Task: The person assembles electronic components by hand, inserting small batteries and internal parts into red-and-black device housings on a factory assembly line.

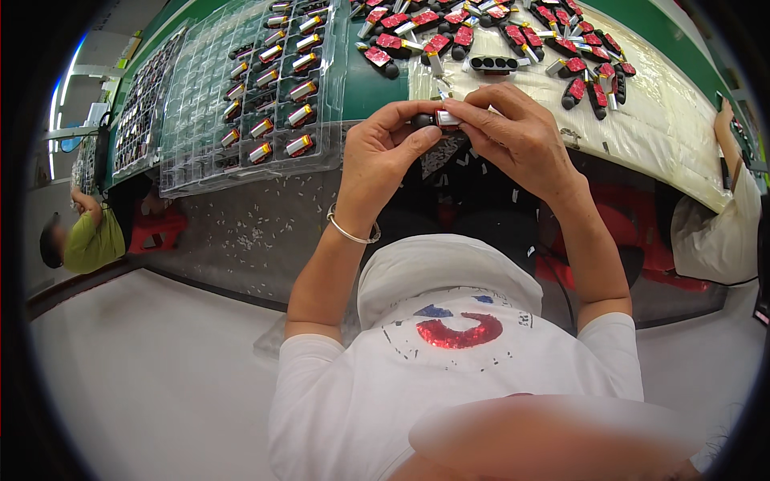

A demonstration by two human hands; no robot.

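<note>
A workshop room spreads around a green counter (pixel 377 88) that curves across the top of the frame, with white scraps strewn over the grey floor (pixel 257 208) at centre left. On the counter, a pale ribbed mat (pixel 678 140) fills the upper right, and a clear compartmented tray (pixel 188 112) stands at upper left, partly loaded with small silver-and-red pieces. A loose pile of red-and-black pieces (pixel 393 42) covers the mat's far part, near the top edge.

Just above the frame's middle, the left hand (pixel 373 152) and right hand (pixel 525 136) meet over the counter's near edge, both closed on one small dark piece with a silver block (pixel 447 118). The left fingers pinch its rounded dark end, at the piece's left; the right thumb and fingertips press at the silver block, at its right. The piece thus lies between the two sets of fingertips, partly hidden by them.

It looks light, with a stiff, probably smooth shell. The silver block seems the delicate part, likely to dent if squeezed, so the dark end appears the safer hold.
</note>
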